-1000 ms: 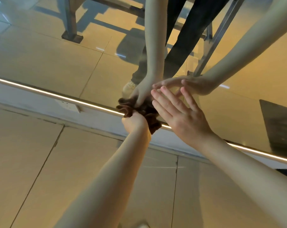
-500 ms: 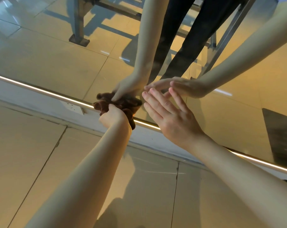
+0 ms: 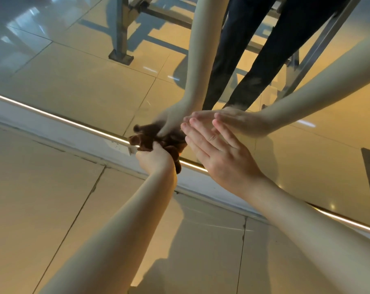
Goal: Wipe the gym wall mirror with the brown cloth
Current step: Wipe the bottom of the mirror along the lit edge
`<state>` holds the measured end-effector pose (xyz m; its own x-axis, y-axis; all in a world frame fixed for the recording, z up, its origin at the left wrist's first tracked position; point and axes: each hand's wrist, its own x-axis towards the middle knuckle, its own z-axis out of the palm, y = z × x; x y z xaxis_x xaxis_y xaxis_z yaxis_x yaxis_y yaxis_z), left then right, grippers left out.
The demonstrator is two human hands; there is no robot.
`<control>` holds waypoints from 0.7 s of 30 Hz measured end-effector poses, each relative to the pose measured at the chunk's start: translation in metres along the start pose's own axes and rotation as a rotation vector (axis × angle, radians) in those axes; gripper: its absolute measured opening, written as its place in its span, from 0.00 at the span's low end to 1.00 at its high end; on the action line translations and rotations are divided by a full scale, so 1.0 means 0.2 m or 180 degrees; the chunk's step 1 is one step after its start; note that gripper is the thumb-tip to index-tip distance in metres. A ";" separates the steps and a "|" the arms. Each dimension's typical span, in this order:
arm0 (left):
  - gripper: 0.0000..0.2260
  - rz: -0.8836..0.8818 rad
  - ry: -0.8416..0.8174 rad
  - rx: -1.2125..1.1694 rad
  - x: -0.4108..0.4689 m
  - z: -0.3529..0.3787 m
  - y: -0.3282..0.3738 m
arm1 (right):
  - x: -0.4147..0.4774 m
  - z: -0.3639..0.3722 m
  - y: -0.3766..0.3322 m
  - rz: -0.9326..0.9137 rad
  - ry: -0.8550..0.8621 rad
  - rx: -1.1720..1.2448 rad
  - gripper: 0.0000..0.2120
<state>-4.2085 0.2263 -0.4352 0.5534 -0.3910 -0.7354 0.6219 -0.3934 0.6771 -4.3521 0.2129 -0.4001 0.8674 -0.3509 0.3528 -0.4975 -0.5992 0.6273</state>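
Head view: left hand point(image 3: 154, 158) holds bunched brown cloth point(image 3: 146, 139) in a closed grip against gym wall mirror point(image 3: 74, 81), bottom edge; right hand point(image 3: 224, 160) flat on it, fingers straight. Wiping judged under way; remainder undeterminable

Brown cloth point(image 3: 152, 141), centre of frame, looked soft, plush, matt. Mirror point(image 3: 74, 81), upper half, was smooth glass, highly glossy. Strip point(image 3: 74, 123) along mirror's lower edge gleamed, metal-like. Floor tiles point(image 3: 42, 198), lower left, were smooth, semi-gloss, with thin dark joints. Socket point(image 3: 121, 146) beside cloth looked white plastic.
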 end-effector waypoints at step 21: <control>0.10 -0.0149 0.0037 0.0038 0.32 -0.21 0.29 | 0.34 0.04 -0.20 0.0079 0.0093 0.0235 0.20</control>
<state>-4.1134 0.2124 -0.4435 0.5302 -0.3623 -0.7666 0.6408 -0.4209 0.6421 -4.2726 0.2072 -0.4078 0.8541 -0.3459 0.3883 -0.5173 -0.6423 0.5656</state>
